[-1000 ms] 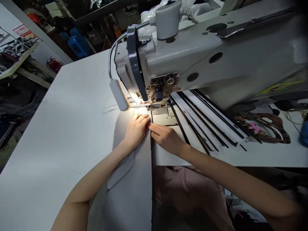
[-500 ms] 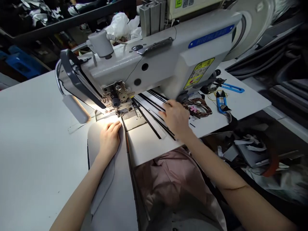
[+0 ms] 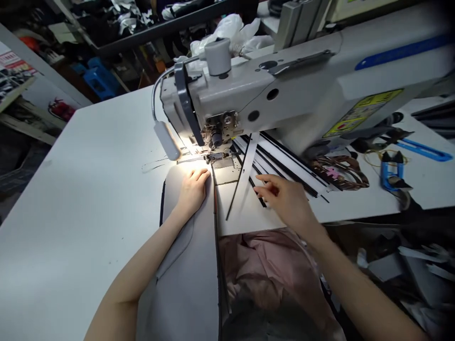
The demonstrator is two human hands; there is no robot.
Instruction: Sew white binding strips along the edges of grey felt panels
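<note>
My left hand lies on a grey fabric panel just in front of the sewing machine's lit needle area. Its fingers are flat and hold nothing. To the right, my right hand hovers with thumb and index finger apart and the other fingers curled. No object shows between its fingertips. Close to their left, a white strip with a black edge lies at a slant across several other black-edged strips under the machine arm. The panel's dark edge runs toward the needle.
The machine arm spans the upper right. Brown-framed glasses, blue-handled snippers and another blue tool lie on the right. The white table extends left. A pink cloth covers the lap.
The view has shifted left, so the machine appears further right. One white strip now lies apart, slanting across the others by my right hand, whose thumb and index finger have spread. My left hand stays on the panel.
</note>
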